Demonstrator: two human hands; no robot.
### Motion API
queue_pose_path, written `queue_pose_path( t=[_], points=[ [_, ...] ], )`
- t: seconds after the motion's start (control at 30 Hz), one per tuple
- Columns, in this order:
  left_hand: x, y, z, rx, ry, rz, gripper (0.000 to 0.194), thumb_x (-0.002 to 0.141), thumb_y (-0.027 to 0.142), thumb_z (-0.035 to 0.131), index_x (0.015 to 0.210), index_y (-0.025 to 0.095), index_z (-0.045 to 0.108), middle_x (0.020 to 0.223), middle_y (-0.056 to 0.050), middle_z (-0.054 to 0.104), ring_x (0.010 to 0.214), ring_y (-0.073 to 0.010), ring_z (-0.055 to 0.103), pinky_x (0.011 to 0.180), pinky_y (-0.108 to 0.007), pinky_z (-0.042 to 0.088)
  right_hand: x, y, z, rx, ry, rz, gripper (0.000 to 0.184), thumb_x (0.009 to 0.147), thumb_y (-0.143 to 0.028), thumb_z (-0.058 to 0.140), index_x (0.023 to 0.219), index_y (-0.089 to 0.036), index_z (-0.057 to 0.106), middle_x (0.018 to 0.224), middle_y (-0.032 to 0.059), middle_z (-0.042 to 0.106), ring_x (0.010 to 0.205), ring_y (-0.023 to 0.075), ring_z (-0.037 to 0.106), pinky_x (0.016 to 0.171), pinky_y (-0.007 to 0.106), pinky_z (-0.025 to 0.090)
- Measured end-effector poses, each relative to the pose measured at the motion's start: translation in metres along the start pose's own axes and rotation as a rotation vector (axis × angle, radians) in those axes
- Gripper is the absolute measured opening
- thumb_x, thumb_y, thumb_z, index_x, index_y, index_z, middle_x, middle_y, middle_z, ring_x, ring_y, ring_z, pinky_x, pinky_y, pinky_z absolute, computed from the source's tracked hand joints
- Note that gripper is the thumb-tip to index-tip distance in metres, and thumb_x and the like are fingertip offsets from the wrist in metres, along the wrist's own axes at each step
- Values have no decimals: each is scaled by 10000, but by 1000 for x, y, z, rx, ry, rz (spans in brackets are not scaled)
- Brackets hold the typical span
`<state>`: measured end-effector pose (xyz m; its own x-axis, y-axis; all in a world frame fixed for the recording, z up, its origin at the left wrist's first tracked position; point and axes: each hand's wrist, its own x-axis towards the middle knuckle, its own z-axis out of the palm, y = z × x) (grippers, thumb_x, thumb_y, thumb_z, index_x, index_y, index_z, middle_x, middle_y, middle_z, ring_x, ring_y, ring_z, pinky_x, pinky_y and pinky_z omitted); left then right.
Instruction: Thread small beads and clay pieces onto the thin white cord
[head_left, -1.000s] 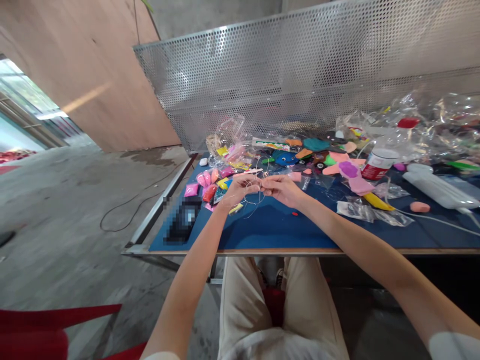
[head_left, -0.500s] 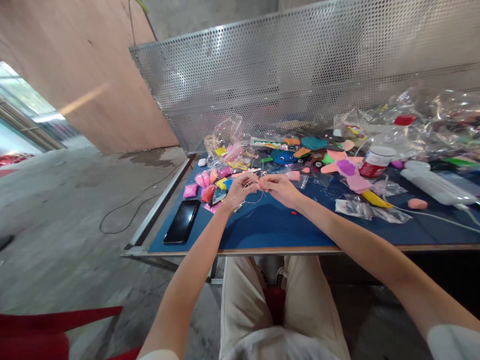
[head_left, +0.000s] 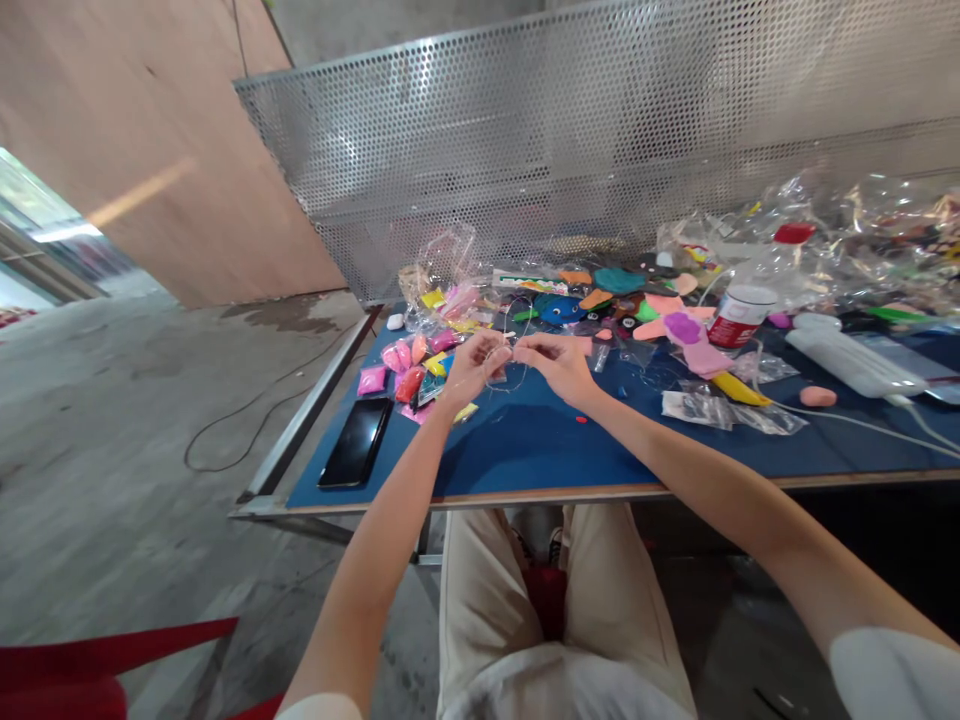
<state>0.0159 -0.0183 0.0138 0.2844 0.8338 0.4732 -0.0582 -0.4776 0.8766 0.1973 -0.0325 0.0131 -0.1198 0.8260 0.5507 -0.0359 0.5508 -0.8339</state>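
My left hand (head_left: 472, 370) and my right hand (head_left: 561, 366) meet over the blue table (head_left: 525, 460), fingertips pinched close together. Between them runs a thin pale string (head_left: 498, 388), looped around and below the fingers; whether it is thread or fine wire I cannot tell. Both hands are closed on it, with the fingertips nearly touching. Small packets of coloured clay, among them a pink packet (head_left: 372, 380) and a red packet (head_left: 409, 384), lie left of my left hand. A flat peach-pink piece (head_left: 576, 345) lies just behind my right hand.
A black phone (head_left: 355, 443) lies at the table's left end. Behind the hands are a blue clay figure (head_left: 559, 309) and crumpled clear plastic (head_left: 450, 255). To the right stand a red-labelled tub (head_left: 739, 318) and a white device with a cable (head_left: 855, 362). A perforated metal panel (head_left: 480, 130) rises behind.
The view has shifted slightly, so the table contents sit a little further left. Both hands still pinch the string, and my right wrist is slightly more bent.
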Motion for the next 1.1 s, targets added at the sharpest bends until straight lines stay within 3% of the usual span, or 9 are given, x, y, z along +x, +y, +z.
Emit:
queue_pose_path(
  t=[0.03, 0.13, 0.2, 0.3, 0.4, 0.63, 0.87, 0.93, 1.1],
  points=[
    [3, -2, -8, 9, 3, -30, 461, 757, 607, 834, 859, 194, 657, 643, 32, 609, 521, -84, 550, 501, -211, 466, 3, 1, -4, 20, 0, 36, 259, 787, -464, 762, 722, -215, 739, 697, -2, 672, 646, 134, 547, 648, 297, 446],
    [12, -5, -29, -59, 258, -32, 494, 801, 679, 755, 903, 198, 701, 841, -32, 727, 658, -104, 648, 625, -237, 550, 13, 3, -18, 51, 18, 107, 192, 761, -408, 770, 734, -218, 751, 710, -1, 671, 659, 134, 544, 645, 295, 436],
    [15, -3, -35, -66, 333, 12, 535, 812, 712, 718, 990, 207, 719, 1000, -72, 763, 794, -135, 706, 743, -273, 585, 19, 3, -26, 60, -42, 143, 187, 728, -399, 793, 710, -217, 751, 717, 4, 677, 674, 140, 553, 659, 300, 443],
    [13, 5, -29, 8, 183, 35, 617, 713, 627, 853, 1142, 210, 705, 1119, -100, 768, 940, -185, 733, 828, -305, 589, 21, 0, -30, 68, -138, 150, 189, 714, -403, 796, 708, -217, 758, 721, 8, 691, 695, 149, 579, 700, 313, 467],
    [9, 12, -14, 90, 16, -51, 610, 623, 531, 934, 1081, 180, 737, 973, -83, 785, 849, -193, 735, 736, -286, 578, 20, -6, -28, 26, -161, 118, 197, 720, -409, 787, 725, -213, 766, 723, 12, 705, 700, 160, 598, 710, 318, 468],
    [4, 16, 5, 170, 83, -82, 387, 643, 508, 907, 739, 156, 781, 674, -26, 710, 578, -124, 595, 555, -255, 459, 14, -17, -20, -150, -134, -17, 220, 796, -428, 740, 724, -220, 728, 741, 28, 712, 707, 179, 592, 709, 326, 448],
    [-5, 30, 18, 231, 256, 87, 414, 695, 533, 862, 553, 178, 704, 511, 0, 624, 487, -101, 503, 488, -243, 390, 1, -25, -11, -324, -61, -214, 150, 852, -346, 687, 729, -260, 692, 724, 28, 667, 713, 204, 547, 823, 378, 427],
    [-6, 31, 22, 218, 245, 84, 462, 731, 566, 827, 519, 181, 683, 493, -7, 621, 469, -103, 510, 482, -245, 404, 0, -25, -10, -322, -57, -253, 155, 866, -351, 677, 737, -268, 694, 738, 34, 667, 729, 214, 559, 857, 397, 414],
    [-4, 31, 19, 144, 97, -100, 497, 762, 636, 778, 568, 183, 717, 521, -18, 655, 462, -119, 559, 486, -244, 465, 3, -23, -14, -338, -109, -242, 120, 843, -371, 724, 772, -274, 716, 779, 39, 690, 775, 226, 583, 928, 435, 377]
  ],
)
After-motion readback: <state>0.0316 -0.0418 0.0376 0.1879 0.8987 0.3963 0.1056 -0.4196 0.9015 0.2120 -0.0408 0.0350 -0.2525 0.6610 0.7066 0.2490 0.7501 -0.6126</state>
